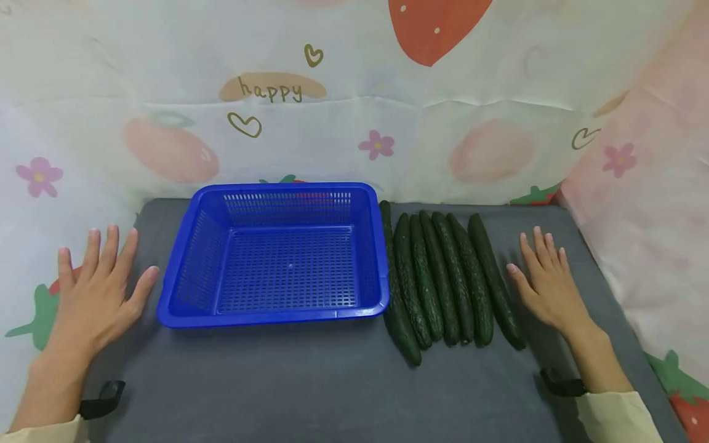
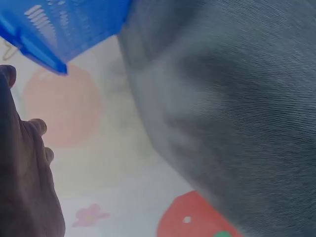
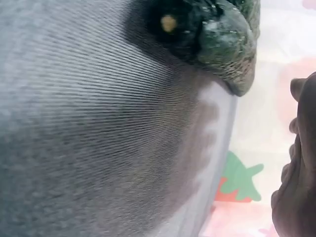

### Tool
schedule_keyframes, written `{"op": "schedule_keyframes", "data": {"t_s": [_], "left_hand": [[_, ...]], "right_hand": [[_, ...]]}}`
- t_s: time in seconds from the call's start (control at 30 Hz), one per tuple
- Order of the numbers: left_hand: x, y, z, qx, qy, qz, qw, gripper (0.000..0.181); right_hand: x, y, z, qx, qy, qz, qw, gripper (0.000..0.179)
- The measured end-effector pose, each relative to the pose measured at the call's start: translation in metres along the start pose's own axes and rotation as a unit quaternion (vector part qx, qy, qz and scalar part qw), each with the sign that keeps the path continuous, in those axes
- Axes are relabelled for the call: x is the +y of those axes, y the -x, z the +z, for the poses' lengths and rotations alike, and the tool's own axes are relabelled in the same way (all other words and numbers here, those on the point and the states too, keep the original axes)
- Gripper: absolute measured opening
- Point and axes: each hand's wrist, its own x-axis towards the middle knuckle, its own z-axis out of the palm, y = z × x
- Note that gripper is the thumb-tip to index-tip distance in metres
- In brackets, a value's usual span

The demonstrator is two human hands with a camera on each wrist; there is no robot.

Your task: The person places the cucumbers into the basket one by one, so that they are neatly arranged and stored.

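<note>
My left hand [image 1: 100,295] is held palm down with fingers spread, left of a blue plastic basket [image 1: 288,318], and holds nothing. The basket has slotted walls and a perforated floor, with nothing lying in it. Several dark green cucumbers [image 1: 437,277] lie side by side against the basket's right side. The rightmost cucumber [image 1: 495,280] is set slightly apart from the others. To its right, my right hand [image 1: 548,289] hovers with straight fingers, touching no cucumber. In the right wrist view, cucumber ends [image 3: 222,44] show near the top, the hand [image 3: 298,168] at the right edge.
A grey cloth [image 1: 277,381] covers the table. Behind it and at both sides hangs a pale curtain [image 1: 332,147] printed with strawberries, flowers and hearts. A black wrist strap [image 1: 104,399] shows at the left wrist, another strap [image 1: 562,383] at the right.
</note>
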Motion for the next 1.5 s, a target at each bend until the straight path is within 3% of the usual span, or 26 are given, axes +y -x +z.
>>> {"op": "schedule_keyframes", "data": {"t_s": [0.17, 0.33, 0.53, 0.67, 0.83, 1.03, 1.13, 1.2, 1.27, 1.33, 1.5], "left_hand": [[0.012, -0.003, -0.008, 0.005, 0.007, 0.017, 0.9998, 0.081], [0.024, -0.009, -0.008, -0.019, 0.053, 0.023, 0.9981, 0.090], [0.025, -0.007, -0.003, -0.045, 0.085, 0.010, 0.9954, 0.097], [0.020, -0.006, -0.001, -0.058, 0.114, -0.022, 0.9916, 0.099], [0.016, -0.010, 0.005, -0.052, 0.196, -0.063, 0.9771, 0.093], [0.017, -0.012, 0.018, -0.030, 0.296, -0.046, 0.9535, 0.075], [0.018, -0.013, 0.023, -0.022, 0.353, -0.033, 0.9348, 0.065], [0.019, -0.014, 0.027, -0.018, 0.403, -0.020, 0.9147, 0.060], [0.021, -0.017, 0.031, -0.018, 0.460, -0.007, 0.8878, 0.057], [0.022, -0.018, 0.036, -0.024, 0.520, 0.001, 0.8540, 0.055], [0.022, -0.016, 0.046, -0.039, 0.614, -0.009, 0.7886, 0.050]], "right_hand": [[-0.003, -0.001, -0.004, -0.004, -0.004, -0.007, 1.0000, 0.073], [-0.011, -0.001, -0.005, -0.014, -0.028, -0.008, 0.9995, 0.076], [-0.029, -0.007, 0.001, -0.032, -0.016, -0.010, 0.9993, 0.077], [-0.039, -0.014, 0.002, -0.048, 0.004, -0.012, 0.9988, 0.073], [-0.045, -0.015, 0.001, -0.096, 0.021, 0.016, 0.9950, 0.066], [-0.046, -0.010, 0.003, -0.108, 0.036, 0.031, 0.9930, 0.065], [-0.046, -0.006, 0.005, -0.104, 0.029, 0.033, 0.9936, 0.064], [-0.045, -0.004, 0.006, -0.096, 0.023, 0.038, 0.9943, 0.063], [-0.044, -0.001, 0.007, -0.088, 0.019, 0.041, 0.9951, 0.062], [-0.043, 0.000, 0.008, -0.080, 0.018, 0.042, 0.9958, 0.061], [-0.040, -0.003, 0.008, -0.069, 0.017, 0.039, 0.9967, 0.060]]}}
